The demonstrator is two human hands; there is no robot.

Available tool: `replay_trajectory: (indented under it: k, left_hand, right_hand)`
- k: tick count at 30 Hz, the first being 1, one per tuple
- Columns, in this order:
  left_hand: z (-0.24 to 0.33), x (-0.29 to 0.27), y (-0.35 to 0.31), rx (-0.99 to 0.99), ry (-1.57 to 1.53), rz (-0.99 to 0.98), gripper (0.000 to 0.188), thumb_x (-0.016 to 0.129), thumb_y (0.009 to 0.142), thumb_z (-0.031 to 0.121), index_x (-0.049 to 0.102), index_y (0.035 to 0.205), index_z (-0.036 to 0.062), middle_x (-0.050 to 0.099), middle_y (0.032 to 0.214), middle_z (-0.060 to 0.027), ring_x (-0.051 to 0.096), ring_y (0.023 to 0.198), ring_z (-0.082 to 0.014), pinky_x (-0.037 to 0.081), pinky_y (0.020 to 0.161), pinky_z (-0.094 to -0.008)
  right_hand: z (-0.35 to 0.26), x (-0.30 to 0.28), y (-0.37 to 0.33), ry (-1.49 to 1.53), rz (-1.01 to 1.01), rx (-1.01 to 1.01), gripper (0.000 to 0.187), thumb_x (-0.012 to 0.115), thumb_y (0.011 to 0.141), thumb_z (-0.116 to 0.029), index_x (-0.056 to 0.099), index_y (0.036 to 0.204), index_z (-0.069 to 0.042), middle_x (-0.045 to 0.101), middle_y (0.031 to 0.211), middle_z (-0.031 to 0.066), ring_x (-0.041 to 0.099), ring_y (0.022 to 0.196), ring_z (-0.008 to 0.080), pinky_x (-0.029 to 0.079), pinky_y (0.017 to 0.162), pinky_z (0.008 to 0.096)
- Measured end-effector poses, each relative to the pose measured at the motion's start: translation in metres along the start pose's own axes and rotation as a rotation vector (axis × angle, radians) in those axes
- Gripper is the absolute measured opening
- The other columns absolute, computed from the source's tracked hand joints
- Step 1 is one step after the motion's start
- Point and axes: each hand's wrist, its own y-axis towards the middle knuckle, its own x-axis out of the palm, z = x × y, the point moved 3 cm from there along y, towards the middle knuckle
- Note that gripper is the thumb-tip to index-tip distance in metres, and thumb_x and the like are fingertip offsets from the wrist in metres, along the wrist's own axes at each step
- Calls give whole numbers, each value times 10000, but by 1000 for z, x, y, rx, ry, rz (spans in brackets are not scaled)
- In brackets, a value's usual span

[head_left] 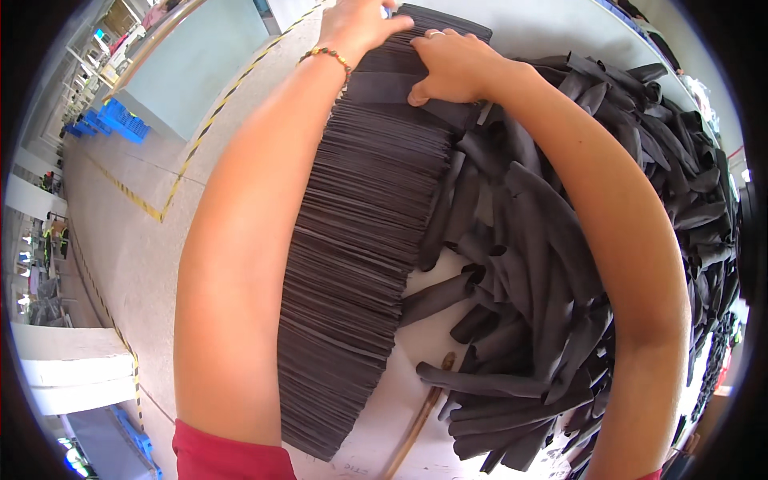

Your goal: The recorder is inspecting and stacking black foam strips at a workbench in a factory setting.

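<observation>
A long, tightly packed row of flat, dark-grey, fabric-like strips lies along the left side of the white desk. At its far end, the right hand rests unclenched on top; whether the left hand grasps anything, I cannot tell. Rightward sprawls a heap of loose, curled dark-grey pieces, touching a thin brown wooden stick.

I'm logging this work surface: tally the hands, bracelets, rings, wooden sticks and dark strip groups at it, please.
Left hand, right hand: 2
Beaded bracelet: 1
Ring: 1
Wooden stick: 1
Stacked row of dark strips: 1
Loose heap of dark strips: 1
Total: 7
</observation>
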Motion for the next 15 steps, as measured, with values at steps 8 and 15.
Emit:
replay_trajectory:
  k: [8, 15]
  left_hand:
    - [-47, 5, -51, -652, -728, -156, 789, 525, 869, 690, 551, 1350, 64, 518, 1403, -129, 440, 1340, -255, 333, 1099, -448]
    - [1, 2, -76, -492, -928, -246, 866, 299, 957, 685, 340, 1477, -7, 283, 1562, -166, 260, 1450, -253, 185, 1180, -348]
  right_hand:
    - [-3, 5, -7, 29, -106, 171, 1114, 732, 649, -546, 271, 1501, 5, 274, 1536, 222, 244, 1419, 402, 267, 1115, 576]
    - [-3, 19, -4, 142, -150, 236, 1279, 772, 594, -683, 127, 1562, -150, 76, 1605, 214, 49, 1478, 420, 99, 1118, 676]
